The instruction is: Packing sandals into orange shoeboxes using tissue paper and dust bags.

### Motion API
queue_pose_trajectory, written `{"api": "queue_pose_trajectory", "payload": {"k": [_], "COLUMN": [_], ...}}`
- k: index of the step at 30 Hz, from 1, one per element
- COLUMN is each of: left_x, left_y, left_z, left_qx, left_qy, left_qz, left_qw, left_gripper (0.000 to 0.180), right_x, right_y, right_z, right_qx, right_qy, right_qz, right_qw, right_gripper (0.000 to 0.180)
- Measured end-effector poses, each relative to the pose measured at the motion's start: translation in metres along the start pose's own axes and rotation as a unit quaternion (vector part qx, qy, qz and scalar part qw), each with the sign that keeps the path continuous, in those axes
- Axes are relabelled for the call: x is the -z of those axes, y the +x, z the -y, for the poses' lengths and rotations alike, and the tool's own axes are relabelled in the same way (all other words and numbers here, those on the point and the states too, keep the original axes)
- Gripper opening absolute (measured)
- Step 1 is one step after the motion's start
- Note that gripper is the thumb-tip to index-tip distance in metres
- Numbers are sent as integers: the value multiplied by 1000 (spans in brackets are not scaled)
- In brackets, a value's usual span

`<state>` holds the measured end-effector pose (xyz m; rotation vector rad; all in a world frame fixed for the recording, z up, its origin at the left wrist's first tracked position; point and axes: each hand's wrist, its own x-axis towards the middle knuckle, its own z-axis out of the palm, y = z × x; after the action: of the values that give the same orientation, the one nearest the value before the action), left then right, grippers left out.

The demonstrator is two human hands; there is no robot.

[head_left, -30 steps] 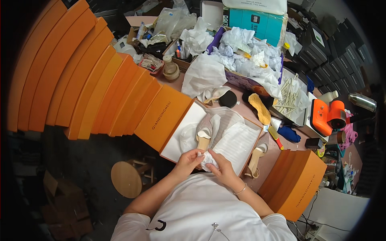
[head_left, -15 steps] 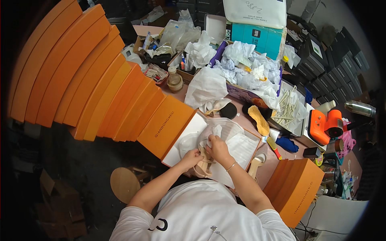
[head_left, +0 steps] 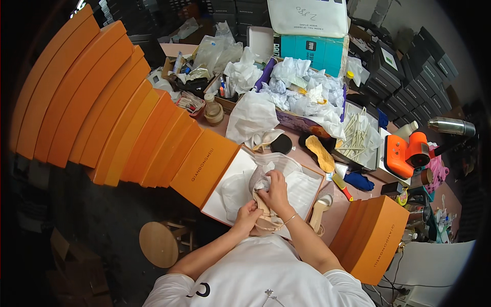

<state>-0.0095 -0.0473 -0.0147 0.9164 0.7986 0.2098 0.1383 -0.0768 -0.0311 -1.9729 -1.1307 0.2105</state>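
A beige sandal [head_left: 261,223] with a sparkly grey-pink toe strap lies over the open white-lined shoe box [head_left: 227,204] in front of me, its heel end toward my body. My left hand [head_left: 248,217] is closed on the sandal's side, gripping it near the middle. Crumpled white tissue paper [head_left: 264,181] sits at the toe strap. My right hand [head_left: 276,195] is closed over that paper, fingertips at the strap opening. Thin white wrapping paper [head_left: 303,189] lies in the box beneath. A second light sandal [head_left: 319,209] rests on the table just right of the box.
Stacked orange shoe boxes [head_left: 112,117] curve along the left; more orange boxes [head_left: 376,240] stand at right. Beyond my hands are a purple carton of crumpled paper [head_left: 307,121], a yellow insole shape [head_left: 320,154], white sticks [head_left: 354,135] and an orange device [head_left: 404,156]. A wooden stool [head_left: 158,244] stands left.
The sparkly toe strap shows more plainly now. My right hand has shifted slightly at the tissue paper, which sits lower against the strap. My left hand keeps its hold. The whole view has shifted a little.
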Motion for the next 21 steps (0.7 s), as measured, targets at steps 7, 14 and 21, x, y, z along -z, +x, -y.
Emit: {"api": "queue_pose_trajectory", "payload": {"k": [7,14,21], "left_x": [-9,5,2], "left_y": [-21,-18,-21], "left_z": [-2,-16,-6], "left_qx": [-21,-30,-73], "left_qy": [30,-70,12], "left_qz": [56,115,111], "left_qw": [998,990,991], "left_gripper": [39,50,48], "right_x": [2,75,28], "right_y": [-4,31,10], "right_z": [-8,0,5], "right_qx": [-38,-164,-41], "right_qy": [53,378,137], "right_qz": [100,240,56], "right_qw": [993,879,988], "right_gripper": [70,86,70]}}
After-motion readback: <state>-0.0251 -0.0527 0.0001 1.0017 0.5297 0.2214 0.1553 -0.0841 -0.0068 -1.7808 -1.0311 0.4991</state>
